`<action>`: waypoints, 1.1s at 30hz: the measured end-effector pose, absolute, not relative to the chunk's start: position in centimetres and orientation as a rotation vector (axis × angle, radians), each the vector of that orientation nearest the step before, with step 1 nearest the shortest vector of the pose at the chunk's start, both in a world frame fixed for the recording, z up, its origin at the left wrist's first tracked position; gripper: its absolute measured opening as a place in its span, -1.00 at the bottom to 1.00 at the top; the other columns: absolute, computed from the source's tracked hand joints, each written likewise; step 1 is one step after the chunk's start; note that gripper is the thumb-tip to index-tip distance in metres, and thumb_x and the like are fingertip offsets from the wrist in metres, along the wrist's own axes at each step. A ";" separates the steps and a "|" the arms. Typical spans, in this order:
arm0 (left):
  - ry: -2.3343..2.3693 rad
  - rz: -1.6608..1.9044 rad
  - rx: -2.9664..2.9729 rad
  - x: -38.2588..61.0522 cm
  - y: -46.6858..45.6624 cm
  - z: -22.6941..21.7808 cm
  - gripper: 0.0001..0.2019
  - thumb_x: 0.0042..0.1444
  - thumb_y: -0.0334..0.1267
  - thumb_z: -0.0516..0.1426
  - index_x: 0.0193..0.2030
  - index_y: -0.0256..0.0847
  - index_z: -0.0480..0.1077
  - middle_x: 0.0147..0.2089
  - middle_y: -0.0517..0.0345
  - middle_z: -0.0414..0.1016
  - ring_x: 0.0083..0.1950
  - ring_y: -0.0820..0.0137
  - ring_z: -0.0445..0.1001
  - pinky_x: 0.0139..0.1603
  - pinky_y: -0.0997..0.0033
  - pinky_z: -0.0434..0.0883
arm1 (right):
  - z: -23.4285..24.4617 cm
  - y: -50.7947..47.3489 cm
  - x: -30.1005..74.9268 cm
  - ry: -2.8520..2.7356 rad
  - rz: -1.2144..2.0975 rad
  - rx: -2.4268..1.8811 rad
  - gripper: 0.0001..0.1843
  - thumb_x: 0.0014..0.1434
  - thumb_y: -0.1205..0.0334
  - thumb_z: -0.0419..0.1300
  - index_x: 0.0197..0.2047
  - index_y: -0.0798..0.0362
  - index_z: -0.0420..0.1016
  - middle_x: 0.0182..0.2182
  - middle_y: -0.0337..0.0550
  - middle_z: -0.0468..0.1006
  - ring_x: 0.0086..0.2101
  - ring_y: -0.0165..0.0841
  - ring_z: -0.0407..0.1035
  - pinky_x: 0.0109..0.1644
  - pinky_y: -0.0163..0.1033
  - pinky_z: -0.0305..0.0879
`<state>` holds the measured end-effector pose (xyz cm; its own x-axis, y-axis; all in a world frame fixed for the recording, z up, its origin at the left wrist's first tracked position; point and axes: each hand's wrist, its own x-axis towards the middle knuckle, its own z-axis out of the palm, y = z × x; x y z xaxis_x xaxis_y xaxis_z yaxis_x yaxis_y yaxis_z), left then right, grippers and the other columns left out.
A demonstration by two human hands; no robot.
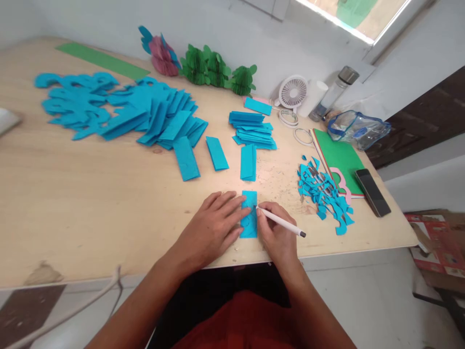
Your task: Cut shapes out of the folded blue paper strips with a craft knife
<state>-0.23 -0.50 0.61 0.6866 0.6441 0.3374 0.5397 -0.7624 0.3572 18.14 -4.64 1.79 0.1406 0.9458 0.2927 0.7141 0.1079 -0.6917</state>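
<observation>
In front of me, near the table's front edge, lies a blue paper strip [249, 231] with thin curved lines drawn on it. My left hand [218, 225] lies flat with fingers stretched, its fingertips resting on the strip's left side. A white pen [281, 221] with a dark end is gripped in my right hand [279, 237], its tip at the strip's right edge. Just beyond the strip is a small folded blue paper stack [248, 163]. Another folded blue piece [217, 153] lies to the left of that, beside a marked blue piece [186, 159].
Cut blue paper shapes [78, 102] and folded pieces [160, 114] spread over the left. Blue scraps [323, 191], a phone [373, 192] and green sheets [337, 155] lie right. Behind stand a fan [293, 92], a bottle [334, 93] and green paper decorations [216, 68].
</observation>
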 end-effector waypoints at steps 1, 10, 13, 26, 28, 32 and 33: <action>0.951 0.663 2.668 -0.2 -0.5 0.6 -0.64 0.33 -0.28 -0.02 0.19 -0.17 0.40 0.29 -0.04 0.39 0.30 0.09 0.30 0.30 -0.08 0.24 | 1.8 -4.6 18.1 -1.625 0.388 -1.659 -0.82 0.29 0.22 0.09 -0.26 0.02 0.52 -0.37 -0.15 0.62 -0.33 -0.30 0.48 -0.18 -0.21 0.39; 0.960 0.666 2.673 -0.1 -0.6 0.6 -0.64 0.34 -0.28 -0.03 0.19 -0.19 0.41 0.28 -0.05 0.40 0.30 0.07 0.29 0.29 -0.10 0.25 | 1.7 -4.6 18.1 -1.619 0.382 -1.669 -0.82 0.29 0.21 0.10 -0.26 0.00 0.52 -0.37 -0.16 0.62 -0.34 -0.30 0.48 -0.20 -0.22 0.38; 0.959 0.653 2.671 -0.1 -0.6 0.6 -0.64 0.34 -0.27 -0.03 0.19 -0.18 0.41 0.29 -0.05 0.39 0.31 0.07 0.28 0.29 -0.10 0.24 | 1.6 -4.5 18.1 -1.621 0.389 -1.663 -0.82 0.29 0.21 0.10 -0.25 0.01 0.52 -0.37 -0.16 0.62 -0.34 -0.30 0.48 -0.20 -0.22 0.38; 0.956 0.661 2.658 -0.2 -0.5 0.4 -0.63 0.32 -0.29 -0.01 0.21 -0.19 0.39 0.31 -0.06 0.37 0.32 0.07 0.27 0.30 -0.12 0.24 | 1.5 -3.9 18.0 -1.621 0.404 -1.663 -0.83 0.28 0.21 0.10 -0.24 0.01 0.52 -0.36 -0.14 0.62 -0.31 -0.29 0.49 -0.19 -0.21 0.39; 0.955 0.655 2.657 -0.2 -0.6 0.5 -0.63 0.32 -0.30 -0.01 0.20 -0.20 0.40 0.31 -0.06 0.36 0.32 0.06 0.27 0.30 -0.12 0.24 | 1.6 -3.9 18.0 -1.612 0.417 -1.664 -0.83 0.28 0.21 0.10 -0.23 0.01 0.52 -0.35 -0.14 0.61 -0.31 -0.28 0.48 -0.19 -0.21 0.39; 0.961 0.647 2.648 -0.2 -0.6 0.5 -0.64 0.31 -0.30 -0.01 0.20 -0.18 0.40 0.31 -0.05 0.37 0.33 0.08 0.26 0.31 -0.10 0.23 | 1.7 -3.8 17.9 -1.610 0.423 -1.658 -0.83 0.27 0.22 0.10 -0.24 0.00 0.51 -0.36 -0.15 0.61 -0.31 -0.29 0.48 -0.20 -0.22 0.39; 0.960 0.645 2.647 -0.2 -0.6 0.6 -0.64 0.31 -0.30 -0.01 0.20 -0.18 0.40 0.31 -0.04 0.36 0.33 0.08 0.26 0.31 -0.10 0.23 | 1.7 -3.8 17.9 -1.615 0.423 -1.654 -0.84 0.27 0.23 0.09 -0.24 0.00 0.51 -0.36 -0.16 0.61 -0.32 -0.29 0.48 -0.20 -0.22 0.39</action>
<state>-0.20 -0.55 0.55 0.6843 0.6553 0.3198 0.5438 -0.7508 0.3749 17.89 -3.76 1.72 0.1407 0.9515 0.2735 0.6954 0.1016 -0.7114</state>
